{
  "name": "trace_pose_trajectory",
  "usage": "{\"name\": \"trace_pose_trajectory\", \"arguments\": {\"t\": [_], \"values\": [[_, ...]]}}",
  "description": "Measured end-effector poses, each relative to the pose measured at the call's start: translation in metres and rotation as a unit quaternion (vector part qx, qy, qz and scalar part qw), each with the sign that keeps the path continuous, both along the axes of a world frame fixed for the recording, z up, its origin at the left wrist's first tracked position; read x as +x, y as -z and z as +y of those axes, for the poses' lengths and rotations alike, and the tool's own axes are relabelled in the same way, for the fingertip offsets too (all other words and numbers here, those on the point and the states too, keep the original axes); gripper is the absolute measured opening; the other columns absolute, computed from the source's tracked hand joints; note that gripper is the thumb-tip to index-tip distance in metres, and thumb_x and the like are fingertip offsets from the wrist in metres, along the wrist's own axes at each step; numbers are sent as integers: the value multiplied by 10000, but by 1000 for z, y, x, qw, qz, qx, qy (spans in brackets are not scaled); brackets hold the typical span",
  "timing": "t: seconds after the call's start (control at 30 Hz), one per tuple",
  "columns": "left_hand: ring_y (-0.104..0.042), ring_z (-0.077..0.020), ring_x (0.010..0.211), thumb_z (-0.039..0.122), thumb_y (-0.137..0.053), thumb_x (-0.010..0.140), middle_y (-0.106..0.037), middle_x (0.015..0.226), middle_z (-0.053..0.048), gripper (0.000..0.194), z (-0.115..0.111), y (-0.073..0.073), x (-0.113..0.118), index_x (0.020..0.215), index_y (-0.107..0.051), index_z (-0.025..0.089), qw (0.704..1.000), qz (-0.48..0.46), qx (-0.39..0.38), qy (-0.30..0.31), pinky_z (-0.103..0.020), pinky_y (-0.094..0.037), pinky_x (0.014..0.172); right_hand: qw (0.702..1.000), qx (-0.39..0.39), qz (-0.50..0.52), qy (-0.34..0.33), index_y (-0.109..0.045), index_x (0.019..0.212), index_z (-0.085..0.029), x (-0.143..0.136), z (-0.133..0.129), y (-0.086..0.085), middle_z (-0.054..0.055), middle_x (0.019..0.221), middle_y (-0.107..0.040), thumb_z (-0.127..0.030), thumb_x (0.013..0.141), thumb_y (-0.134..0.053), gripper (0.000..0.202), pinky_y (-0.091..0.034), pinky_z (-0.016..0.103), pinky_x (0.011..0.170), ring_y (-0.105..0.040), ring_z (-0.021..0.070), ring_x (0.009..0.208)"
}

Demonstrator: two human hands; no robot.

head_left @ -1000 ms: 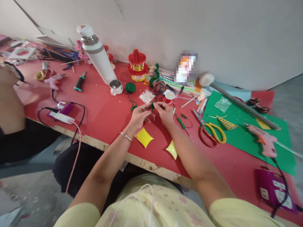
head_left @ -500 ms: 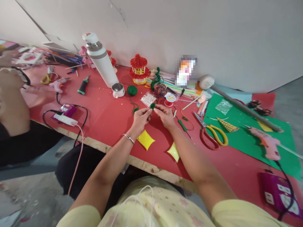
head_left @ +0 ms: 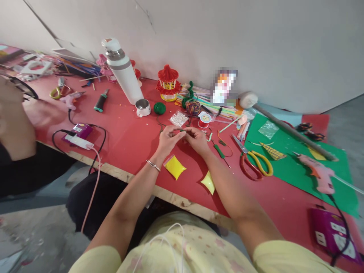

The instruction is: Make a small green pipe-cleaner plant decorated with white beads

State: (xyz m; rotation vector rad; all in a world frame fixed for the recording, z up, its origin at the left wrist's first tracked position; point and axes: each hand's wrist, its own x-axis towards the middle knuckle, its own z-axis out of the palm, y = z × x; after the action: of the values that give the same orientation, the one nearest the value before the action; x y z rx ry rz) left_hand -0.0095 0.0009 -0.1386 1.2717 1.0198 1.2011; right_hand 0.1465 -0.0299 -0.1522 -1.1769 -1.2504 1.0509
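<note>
My left hand [head_left: 168,139] and my right hand [head_left: 197,140] meet over the red table [head_left: 122,140], fingertips pinched together on a small dark green piece [head_left: 182,130] that the fingers mostly cover. Just behind them lies a clear bag of white beads [head_left: 178,118]. To its left sits a green yarn ball [head_left: 159,108], to its right a spool of red thread [head_left: 204,120]. Nearer my body are a bright yellow packet [head_left: 175,167] and a paler yellow packet [head_left: 208,183], the latter beside my right forearm. A green-handled hook [head_left: 219,151] rests right of my right hand.
Scissors [head_left: 256,163], a pink glue gun [head_left: 320,172] and a green sheet [head_left: 298,178] are at right. Behind stand a white bottle [head_left: 125,76], a metal cup [head_left: 142,107] and a red paper lantern [head_left: 168,83]. Another person's arm [head_left: 17,125] reaches in at far left.
My fingers have closed further over the green piece, which shows less now. The other person's arm at far left has shifted, and the view has moved slightly.
</note>
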Motion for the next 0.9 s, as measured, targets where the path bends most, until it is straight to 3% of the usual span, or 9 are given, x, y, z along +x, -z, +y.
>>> {"name": "trace_pose_trajectory", "arguments": {"t": [0.07,0.2,0.3,0.43,0.57,0.73,0.9], "values": [[-502,-77,584,355,-898,638,-661,770,-23,296,-1,-1,1,828,-770,168,1000,-16,-7,1,-210,-353,487,1000,15,-25,-1,-686,1012,-199,-2,-1,0,4,685,-670,-531,841,-734,377,-470,268,542,-603,144,579],[-369,-45,468,389,-879,653,-487,553,49,305,-1,-3,1,794,-747,153,990,-91,-112,9,-203,-227,424,999,24,-40,0,-669,1073,-187,-3,-1,0,-16,703,-649,-503,785,-791,445,-460,264,578,-568,130,603],[-355,-32,453,389,-910,605,-490,556,53,350,0,-4,-2,797,-740,150,979,-136,-149,27,-197,-187,409,996,24,-79,-15,-722,1034,-177,-4,-2,-3,-14,723,-641,-520,792,-782,424,-402,257,573,-502,112,601],[-350,-30,451,432,-915,605,-489,566,54,376,1,-4,-3,770,-720,156,979,-134,-154,27,-204,-185,404,995,26,-91,-31,-760,934,-182,-5,-3,-7,-13,723,-642,-537,846,-720,368,-380,264,593,-478,114,615],[-330,-33,448,480,-909,619,-438,542,62,405,1,-4,-3,714,-682,159,981,-117,-149,31,-214,-171,407,996,27,-87,-10,-705,759,-177,-5,-2,-6,-12,674,-624,-508,851,-699,344,-404,264,611,-501,122,628],[-393,-39,484,478,-907,623,-501,590,44,408,-1,-6,-3,773,-700,159,980,-115,-155,39,-205,-200,419,996,39,-84,9,-734,1012,-184,-4,0,0,-32,677,-600,-466,814,-746,346,-391,254,594,-485,116,609],[-347,-30,454,438,-891,661,-465,564,68,372,-1,-4,-1,810,-691,162,982,-121,-139,39,-198,-192,413,994,24,-110,13,-722,745,-169,-4,0,2,-26,632,-598,-424,861,-682,282,-379,263,596,-464,113,594]]}}
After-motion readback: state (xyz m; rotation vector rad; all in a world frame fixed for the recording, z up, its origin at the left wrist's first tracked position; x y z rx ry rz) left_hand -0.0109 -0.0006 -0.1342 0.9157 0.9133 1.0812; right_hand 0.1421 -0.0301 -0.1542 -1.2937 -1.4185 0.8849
